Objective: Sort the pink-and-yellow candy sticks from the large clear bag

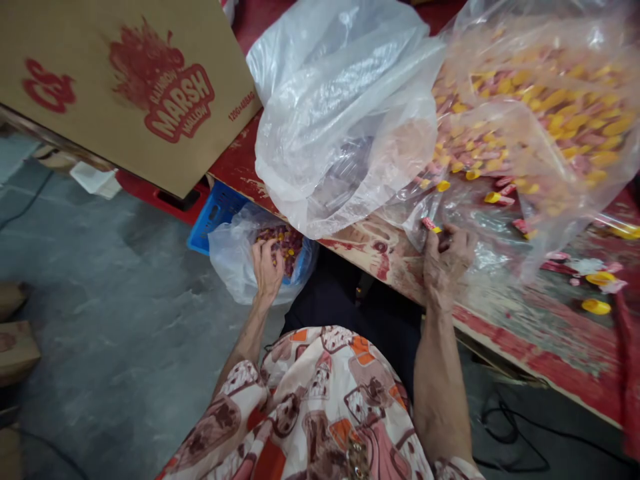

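Observation:
My left hand (269, 269) is low on the left, over a pile of small dark red and yellow pieces (290, 248) in a plastic-lined blue crate (204, 223). Its fingers are loosely bent and apart, touching the near side of the pile, with nothing visible in them. On the front of the worktable, my right hand (450, 260) is closed, and a small red tube with a yellow end (431, 225) shows at its thumb and fingertips. Just beyond that hand, similar pink-red and yellow tubes (493, 198) lie at the mouth of a large clear bag (530, 127) full of them.
A bulky white plastic bag (345, 120) rests on the worn red wooden table (540, 333). A printed carton (130, 87) stands left of it. Loose yellow caps (596, 306) and scraps lie at the right. Black cables (510, 420) run over the floor beneath.

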### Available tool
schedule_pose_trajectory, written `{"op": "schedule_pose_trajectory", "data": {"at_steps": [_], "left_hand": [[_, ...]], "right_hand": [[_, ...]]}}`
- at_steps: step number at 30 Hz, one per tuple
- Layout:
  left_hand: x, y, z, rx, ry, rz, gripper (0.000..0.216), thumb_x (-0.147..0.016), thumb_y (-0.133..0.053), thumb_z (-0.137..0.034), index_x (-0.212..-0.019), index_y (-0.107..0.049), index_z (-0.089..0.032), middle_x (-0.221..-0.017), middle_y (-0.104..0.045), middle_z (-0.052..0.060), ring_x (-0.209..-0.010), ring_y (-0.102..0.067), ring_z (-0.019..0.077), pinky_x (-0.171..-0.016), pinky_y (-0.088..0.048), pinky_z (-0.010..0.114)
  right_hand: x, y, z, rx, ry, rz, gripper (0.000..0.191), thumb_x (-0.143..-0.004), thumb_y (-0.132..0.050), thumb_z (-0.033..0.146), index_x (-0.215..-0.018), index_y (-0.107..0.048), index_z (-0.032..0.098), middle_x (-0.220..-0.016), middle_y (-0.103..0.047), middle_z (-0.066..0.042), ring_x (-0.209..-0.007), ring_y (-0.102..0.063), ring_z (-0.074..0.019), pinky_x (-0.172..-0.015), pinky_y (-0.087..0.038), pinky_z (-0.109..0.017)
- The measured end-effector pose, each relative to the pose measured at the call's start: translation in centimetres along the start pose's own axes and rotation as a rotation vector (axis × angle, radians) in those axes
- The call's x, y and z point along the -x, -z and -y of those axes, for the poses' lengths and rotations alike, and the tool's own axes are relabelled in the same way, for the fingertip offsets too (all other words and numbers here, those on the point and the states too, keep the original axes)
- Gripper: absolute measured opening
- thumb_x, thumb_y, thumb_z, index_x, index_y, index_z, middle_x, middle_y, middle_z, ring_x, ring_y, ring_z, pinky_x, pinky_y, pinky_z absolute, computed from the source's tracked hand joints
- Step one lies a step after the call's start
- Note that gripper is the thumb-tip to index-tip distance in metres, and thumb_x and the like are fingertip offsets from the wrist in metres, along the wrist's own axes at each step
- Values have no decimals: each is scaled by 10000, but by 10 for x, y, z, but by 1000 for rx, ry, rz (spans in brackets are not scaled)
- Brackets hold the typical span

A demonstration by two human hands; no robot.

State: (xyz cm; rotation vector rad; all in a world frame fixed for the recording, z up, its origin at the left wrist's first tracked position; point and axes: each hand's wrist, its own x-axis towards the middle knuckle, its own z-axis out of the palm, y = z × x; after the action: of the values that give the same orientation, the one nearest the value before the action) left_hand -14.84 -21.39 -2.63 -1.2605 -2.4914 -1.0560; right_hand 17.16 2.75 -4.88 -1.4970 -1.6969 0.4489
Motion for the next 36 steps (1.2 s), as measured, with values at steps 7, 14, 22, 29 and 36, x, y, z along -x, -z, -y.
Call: {"op": "schedule_pose_trajectory", "data": {"at_steps": [7, 14, 22, 29, 36], "left_hand": [[-55, -48, -71, 260, -207, 55, 273, -1143, -482, -326, -1287, -691, -224, -1281, -696, 140, -1241, -679, 260, -1119, -572, 418], [-100, -125, -96, 249, -213, 121, 279, -1133, -585, -422, -1187, -731, -189, -1128, -708, 121, -1121, -689, 272, -1088, -570, 446], [-117, -115, -83, 234, -324, 224, 176, -1060, -694, -381, -1079, -717, -207, -1037, -715, 95, -993, -696, 262, -970, -601, 414], [-84, -88, -126, 508, -244, 230, 274, -1028, -684, -317, -1287, -667, -228, -1068, -740, 38, -794, -655, 143, -783, -579, 271], [-44, -125, -162, 706, -104, 617, 277, -925, -726, -247, -1197, -687, -208, -905, -717, -21, -690, -652, 123, -697, -548, 252]], "right_hand": [[3, 1, 5, 80, -11, -29, 341, -1067, -550, 499, -1227, -676, 225, -1286, -651, -172, -1275, -609, -389, -1088, -470, -592], [2, 5, 17, 163, 34, -32, 336, -1087, -476, 491, -1053, -689, 234, -1146, -730, -142, -1142, -670, -341, -1035, -468, -529], [3, 3, 19, 91, 85, 8, 284, -1067, -479, 415, -1122, -686, 228, -1212, -735, -172, -1209, -664, -345, -1065, -483, -536], [6, 11, 18, 34, 88, -99, 407, -1121, -397, 470, -1308, -656, 217, -1349, -681, -209, -1304, -634, -358, -1056, -524, -537], [18, 28, 7, 76, 190, 221, 313, -1092, -487, 425, -1134, -727, 229, -1095, -743, -134, -1027, -672, -293, -961, -545, -451]]}}
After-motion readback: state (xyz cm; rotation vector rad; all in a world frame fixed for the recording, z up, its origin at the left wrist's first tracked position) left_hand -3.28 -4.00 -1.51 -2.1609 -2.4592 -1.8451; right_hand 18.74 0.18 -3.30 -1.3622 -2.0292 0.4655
